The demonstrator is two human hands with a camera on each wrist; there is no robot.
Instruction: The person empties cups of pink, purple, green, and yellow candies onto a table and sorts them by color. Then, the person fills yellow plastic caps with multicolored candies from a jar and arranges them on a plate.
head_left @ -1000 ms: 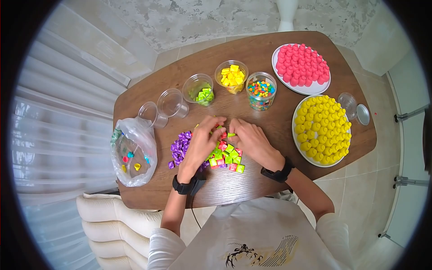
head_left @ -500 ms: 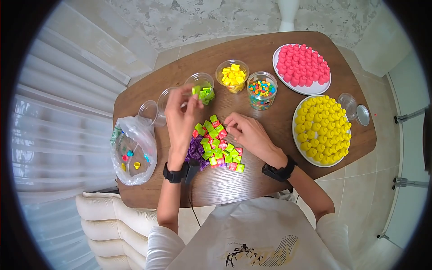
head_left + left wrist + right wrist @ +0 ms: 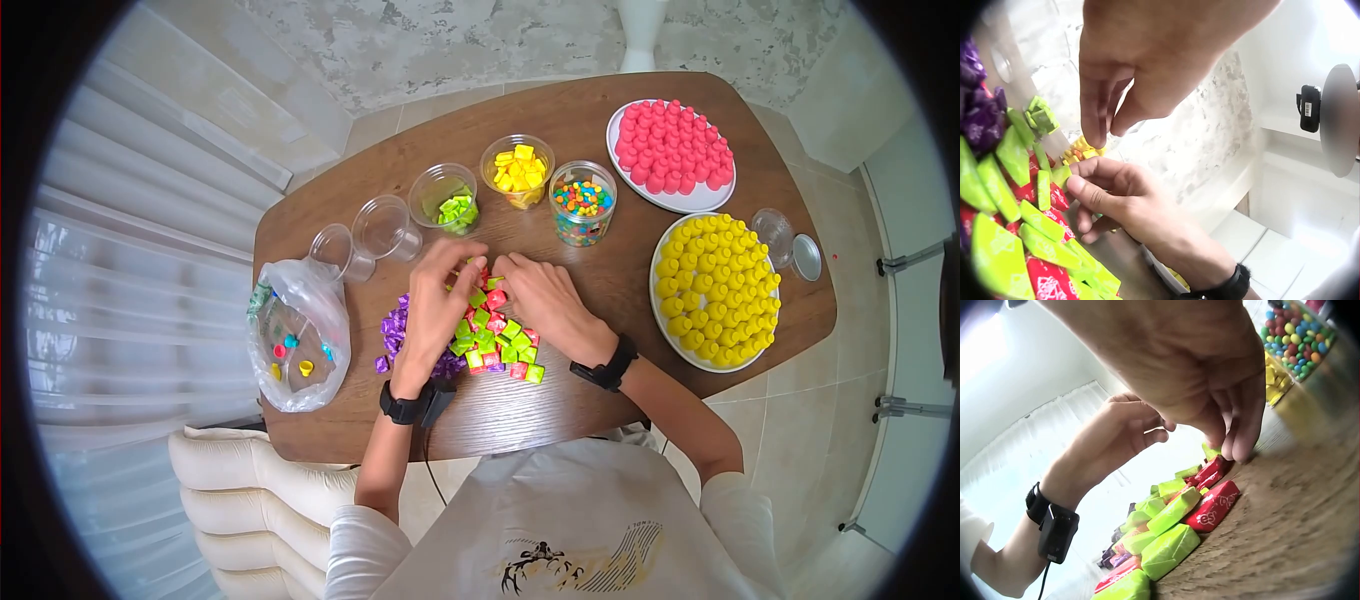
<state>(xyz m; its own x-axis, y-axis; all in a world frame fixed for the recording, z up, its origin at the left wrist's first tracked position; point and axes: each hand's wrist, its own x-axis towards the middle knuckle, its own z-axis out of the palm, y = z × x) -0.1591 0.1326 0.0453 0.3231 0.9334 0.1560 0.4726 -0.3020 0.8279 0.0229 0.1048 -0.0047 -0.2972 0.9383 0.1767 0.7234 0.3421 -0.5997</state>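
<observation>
A pile of green and red wrapped candies point(image 3: 492, 335) lies at the middle of the table, purple wrapped candies point(image 3: 393, 325) beside it on the left. My left hand point(image 3: 440, 300) hovers over the pile's far left part, its fingers pointing down and slightly bent. Nothing shows between its thumb and fingertips in the left wrist view. At the pile's far right edge, my right hand point(image 3: 555, 308) pinches a green candy point(image 3: 1060, 175) between thumb and forefinger. In the right wrist view that green candy point(image 3: 1211, 450) shows beside the fingertips, right by a red one.
Beyond the pile stand a cup of green candies point(image 3: 456, 212), a cup of yellow candies point(image 3: 519, 170) and a tub of coloured sweets point(image 3: 583, 200). Two clear cups point(image 3: 380, 228) and a plastic bag point(image 3: 335, 370) are left. Plates of pink point(image 3: 717, 193) and yellow pieces point(image 3: 690, 352) stand right.
My left hand went out to the green candy cup carrying a green candy, and is now back over the pile without it. The right hand stayed at the pile's edge, shifting slightly left.
</observation>
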